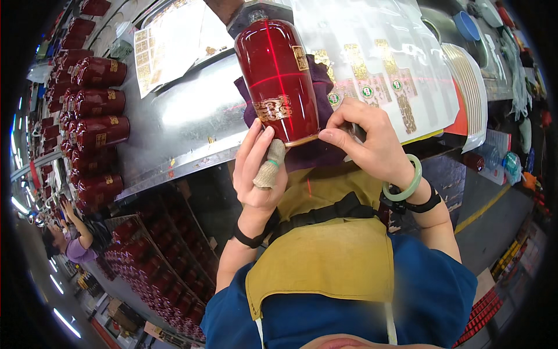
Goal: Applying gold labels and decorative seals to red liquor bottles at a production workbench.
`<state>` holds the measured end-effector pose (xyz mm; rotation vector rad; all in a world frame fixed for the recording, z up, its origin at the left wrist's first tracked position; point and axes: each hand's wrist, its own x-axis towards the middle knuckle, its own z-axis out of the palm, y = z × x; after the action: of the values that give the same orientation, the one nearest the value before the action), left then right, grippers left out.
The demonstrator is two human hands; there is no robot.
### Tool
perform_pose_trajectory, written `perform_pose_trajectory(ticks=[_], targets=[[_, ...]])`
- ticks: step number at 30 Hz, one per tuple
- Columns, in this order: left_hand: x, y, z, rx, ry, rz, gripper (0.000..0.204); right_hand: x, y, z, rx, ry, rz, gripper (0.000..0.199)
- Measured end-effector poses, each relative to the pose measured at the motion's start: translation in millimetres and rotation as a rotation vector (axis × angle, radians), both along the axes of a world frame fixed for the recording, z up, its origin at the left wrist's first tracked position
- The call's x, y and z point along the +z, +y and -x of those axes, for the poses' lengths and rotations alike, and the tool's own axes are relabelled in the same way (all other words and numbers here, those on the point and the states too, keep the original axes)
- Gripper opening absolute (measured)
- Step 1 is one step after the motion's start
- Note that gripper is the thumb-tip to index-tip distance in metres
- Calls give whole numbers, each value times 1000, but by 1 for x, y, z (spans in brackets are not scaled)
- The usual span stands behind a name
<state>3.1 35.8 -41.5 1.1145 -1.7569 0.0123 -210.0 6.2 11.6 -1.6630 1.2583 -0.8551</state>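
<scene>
A glossy dark red bottle [276,75] lies on a dark purple cloth [322,78], its neck pointing away from me and its base toward me. Gold ornament decorates its lower side, a small gold label sits near its shoulder, and a thin gold band edges the base. Red laser lines cross on the glass. My left hand [261,168] holds the bottle's lower left edge with its fingers; a knitted finger cover is on one of them. At the base's right corner, my right hand [369,139] has thumb and forefinger closed together; what they pinch is too small to make out.
Clear sheets with gold and green stickers [378,75] spread over the metal bench [192,125] at right. A sheet of small gold labels [152,58] lies at left. Several red bottles [99,104] stand beyond it, with racks of more [154,262] below. Another person [78,244] works far left.
</scene>
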Motion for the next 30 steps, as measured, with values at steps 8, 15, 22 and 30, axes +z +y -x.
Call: perform_pose_trajectory(ticks=[8, 15, 22, 30], targets=[[-1, 0, -3, -37, -142, 65, 25, -2, -2, 3, 5, 4, 16, 19], [9, 2, 6, 23, -280, 61, 18, -6, -4, 1, 5, 18, 31, 19], [9, -8, 4, -42, -73, 47, 24, 0, 1, -4, -8, 1, 44, 20], [1, 2, -3, -12, -171, 63, 28, -2, -3, -3, 17, -4, 45, 20]])
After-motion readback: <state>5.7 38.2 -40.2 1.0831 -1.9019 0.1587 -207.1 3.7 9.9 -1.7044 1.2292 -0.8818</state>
